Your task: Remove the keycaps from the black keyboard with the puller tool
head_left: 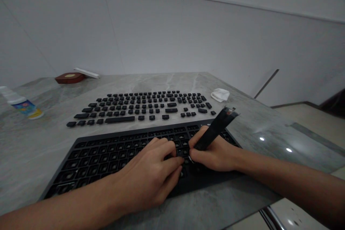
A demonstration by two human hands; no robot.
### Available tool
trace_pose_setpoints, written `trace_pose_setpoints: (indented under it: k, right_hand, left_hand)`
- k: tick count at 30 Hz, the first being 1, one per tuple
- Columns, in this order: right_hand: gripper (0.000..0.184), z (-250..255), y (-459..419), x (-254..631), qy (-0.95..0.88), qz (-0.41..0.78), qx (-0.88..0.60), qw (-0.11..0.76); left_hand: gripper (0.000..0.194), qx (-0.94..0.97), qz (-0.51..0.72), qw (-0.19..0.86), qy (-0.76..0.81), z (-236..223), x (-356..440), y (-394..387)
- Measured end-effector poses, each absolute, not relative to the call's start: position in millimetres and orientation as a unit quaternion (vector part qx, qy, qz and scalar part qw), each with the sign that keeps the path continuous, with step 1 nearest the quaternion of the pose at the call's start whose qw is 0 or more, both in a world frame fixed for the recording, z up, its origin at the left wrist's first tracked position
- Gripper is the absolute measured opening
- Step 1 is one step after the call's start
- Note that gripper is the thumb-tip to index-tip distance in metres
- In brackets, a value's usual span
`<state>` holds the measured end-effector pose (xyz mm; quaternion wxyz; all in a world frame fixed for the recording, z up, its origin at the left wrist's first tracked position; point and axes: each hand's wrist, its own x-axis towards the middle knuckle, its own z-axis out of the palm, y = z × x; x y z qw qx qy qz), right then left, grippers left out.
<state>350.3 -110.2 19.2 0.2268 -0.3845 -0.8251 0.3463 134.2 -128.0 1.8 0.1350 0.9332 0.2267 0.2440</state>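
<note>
Keyboard base (102, 151), black: lies beneath and between both hands, flat on the marbled grey tabletop (269, 129), its key wells exposed. Near the right hand, on the far rim, we note a small pale marking, partly covered; we take it for print but cannot read it.

Left hand (157, 172): rests over the middle of the base, fingers bent, thumb and forefinger drawn together just beside the other hand's fingertips. Whether anything small is pinched there, we cannot tell.

Right hand (217, 154): grasps a long black tool (214, 129), tilted, upper end leaning away to the right; a thin bright tip (191, 159) shows below the fingers, down at the key wells.

Keycaps (171, 110), black, many: set out in keyboard order beyond both hands; a long bar (120, 119) sits in the nearest row, ahead and left of the left hand. Legends too small for us to read.

White cloth or tissue (220, 95), crumpled: beyond the right hand.

Bottle (27, 109), white: tilted in view, far left of the left hand; blue and yellow label, wording unreadable to us.

Reddish-brown box (70, 78), pale yellowish patch on top: beyond the left hand, well to the left, with a white strip (86, 73) beside it.
</note>
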Motion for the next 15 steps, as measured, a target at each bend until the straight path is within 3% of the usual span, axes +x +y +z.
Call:
trace_pose_setpoints:
  k: [8,15]
  right_hand:
    - [0.026,19.5,-112.0,348.9,-0.816,0.333,-0.431,0.196]
    - [0.025,25.1,-102.6,354.8,-0.869,0.327,-0.331,0.170]
  left_hand:
    - [0.023,0.934,0.236,0.141,0.228,3.1,134.0,-130.6]
    - [0.025,0.938,0.227,0.129,0.228,4.7,133.7,-129.9]
